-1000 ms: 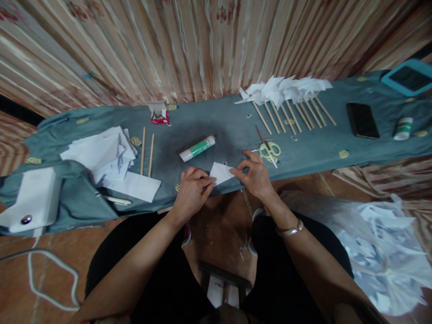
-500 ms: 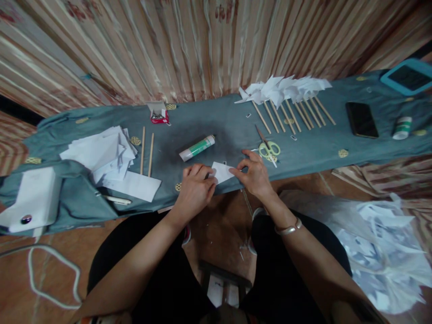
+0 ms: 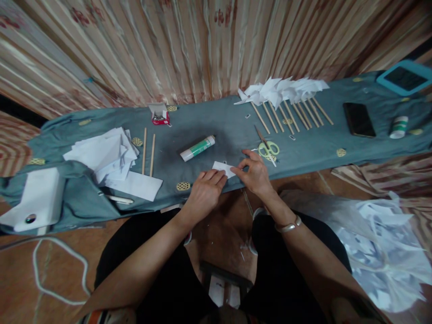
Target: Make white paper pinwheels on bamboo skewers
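A small folded piece of white paper (image 3: 220,165) lies at the table's front edge, between my hands. My left hand (image 3: 206,192) is closed, its fingers together and pressed on the near side of the paper; the thumb is hidden. My right hand (image 3: 254,174) pinches the paper's right corner between thumb and forefinger, its other fingers curled loosely. Just beyond them a green and white glue stick (image 3: 198,148) lies on its side. Scissors (image 3: 267,145) with light green handles rest close to my right fingertips.
Paper pinwheels on wooden sticks (image 3: 282,92) lie in a row at the back. To the left are a paper stack (image 3: 101,153), two bare sticks (image 3: 152,155) and a red box of pins (image 3: 160,116). A phone (image 3: 359,119) lies right; a bag of paper (image 3: 381,256) stands below.
My left hand has slid right and toward me, from the paper's left end onto its near edge. The paper shows a smaller area now. My right hand keeps its pinch in nearly the same place.
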Demonstrator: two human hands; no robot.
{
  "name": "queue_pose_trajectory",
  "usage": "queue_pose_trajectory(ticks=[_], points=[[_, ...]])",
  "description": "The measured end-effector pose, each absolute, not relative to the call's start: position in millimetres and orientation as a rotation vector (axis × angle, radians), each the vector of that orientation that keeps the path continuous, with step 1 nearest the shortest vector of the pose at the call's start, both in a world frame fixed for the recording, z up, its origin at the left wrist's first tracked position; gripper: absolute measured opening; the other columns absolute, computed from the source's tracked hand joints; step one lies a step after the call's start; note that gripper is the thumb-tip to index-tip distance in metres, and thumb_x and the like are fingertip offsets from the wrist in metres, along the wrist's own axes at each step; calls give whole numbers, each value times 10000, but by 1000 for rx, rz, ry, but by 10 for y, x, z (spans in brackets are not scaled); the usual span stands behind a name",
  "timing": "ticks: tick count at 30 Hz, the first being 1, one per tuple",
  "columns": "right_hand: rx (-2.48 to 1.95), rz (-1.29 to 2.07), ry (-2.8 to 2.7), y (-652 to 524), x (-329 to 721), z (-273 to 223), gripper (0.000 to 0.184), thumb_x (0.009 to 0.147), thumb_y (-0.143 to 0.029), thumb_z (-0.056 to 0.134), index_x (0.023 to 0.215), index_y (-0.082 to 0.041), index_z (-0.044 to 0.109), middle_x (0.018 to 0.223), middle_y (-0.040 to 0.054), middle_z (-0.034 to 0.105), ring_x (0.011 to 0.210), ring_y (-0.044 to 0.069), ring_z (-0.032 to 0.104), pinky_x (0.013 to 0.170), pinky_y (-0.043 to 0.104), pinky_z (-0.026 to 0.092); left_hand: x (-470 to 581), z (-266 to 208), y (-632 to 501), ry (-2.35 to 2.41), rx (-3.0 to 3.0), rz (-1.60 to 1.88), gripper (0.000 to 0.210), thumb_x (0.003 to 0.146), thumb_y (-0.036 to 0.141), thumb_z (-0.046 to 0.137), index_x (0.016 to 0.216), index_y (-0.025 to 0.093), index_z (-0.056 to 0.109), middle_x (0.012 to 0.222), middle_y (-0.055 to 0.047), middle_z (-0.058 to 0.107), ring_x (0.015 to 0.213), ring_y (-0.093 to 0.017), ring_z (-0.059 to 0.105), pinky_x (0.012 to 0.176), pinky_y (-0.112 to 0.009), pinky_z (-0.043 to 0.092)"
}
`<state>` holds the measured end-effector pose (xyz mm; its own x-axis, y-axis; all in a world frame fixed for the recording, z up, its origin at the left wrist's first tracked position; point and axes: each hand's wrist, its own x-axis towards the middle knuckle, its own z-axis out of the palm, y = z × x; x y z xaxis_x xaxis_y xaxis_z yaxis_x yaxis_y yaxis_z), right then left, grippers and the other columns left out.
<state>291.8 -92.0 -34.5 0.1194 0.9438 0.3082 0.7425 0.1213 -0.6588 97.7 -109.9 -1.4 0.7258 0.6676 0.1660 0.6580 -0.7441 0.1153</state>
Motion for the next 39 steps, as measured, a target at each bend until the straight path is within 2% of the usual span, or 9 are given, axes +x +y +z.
queue_pose_trajectory(ticks=[9, 12, 15, 18, 26, 34, 39], points=[[-1726, 196, -1656, -885, 3097, -313, 379, 800, -534, 617, 616, -203, 608, 1217, 168, 611, 1211, 341, 519, 1043, 537, 383, 1174, -68, -1078, 1109, 2845, 282, 373, 935, 199, 452, 1286, 110, 540, 1383, -111, 555, 1256, -249, 479, 968, -398, 395], [-1707, 118, -1733, -947, 3063, -285, 357, 825, -534, 590, 841, -183, 656, 1320, 183, 541, 1311, 331, 422, 1076, 534, 348, 1162, -90, -1082, 1103, 2837, 285, 396, 940, 207, 442, 1319, 119, 511, 1405, -116, 533, 1277, -246, 465, 975, -413, 387], [-1739, 108, -1760, -1031, 2985, -287, 479, 847, -564, 543, 1109, -168, 604, 1417, 201, 450, 1381, 333, 324, 1071, 565, 333, 1148, -111, -1087, 1104, 2835, 283, 416, 951, 200, 402, 1350, 107, 477, 1419, -126, 518, 1285, -249, 461, 971, -423, 382], [-1810, 158, -1720, -1083, 2922, -333, 549, 875, -590, 469, 1199, -156, 556, 1431, 218, 426, 1390, 345, 305, 1048, 583, 341, 1144, -124, -1092, 1110, 2834, 276, 433, 949, 193, 398, 1369, 103, 454, 1428, -131, 507, 1286, -250, 464, 974, -428, 376], [-1824, 219, -1662, -1043, 2968, -429, 499, 874, -566, 492, 1147, -159, 586, 1413, 200, 445, 1355, 336, 356, 1060, 553, 338, 931, -144, -1153, 1082, 2872, 257, 423, 963, 199, 388, 1378, 141, 447, 1471, -109, 459, 1354, -221, 407, 992, -412, 373], [-1698, 191, -1655, -1028, 3054, -493, 282, 931, -345, 429, 1103, -192, 591, 1364, 160, 508, 1342, 294, 388, 1091, 532, 327, 609, -204, -1221, 1045, 2919, 273, 434, 945, 159, 417, 1376, 140, 460, 1446, -129, 484, 1365, -241, 408, 979, -408, 391], [-1671, 178, -1656, -1011, 3087, -501, 285, 930, -258, 372, 1071, -177, 606, 1313, 159, 550, 1316, 275, 429, 1099, 512, 335, 589, -214, -1234, 1042, 2928, 235, 447, 941, 150, 420, 1386, 137, 447, 1473, -110, 452, 1376, -236, 388, 992, -402, 383]])
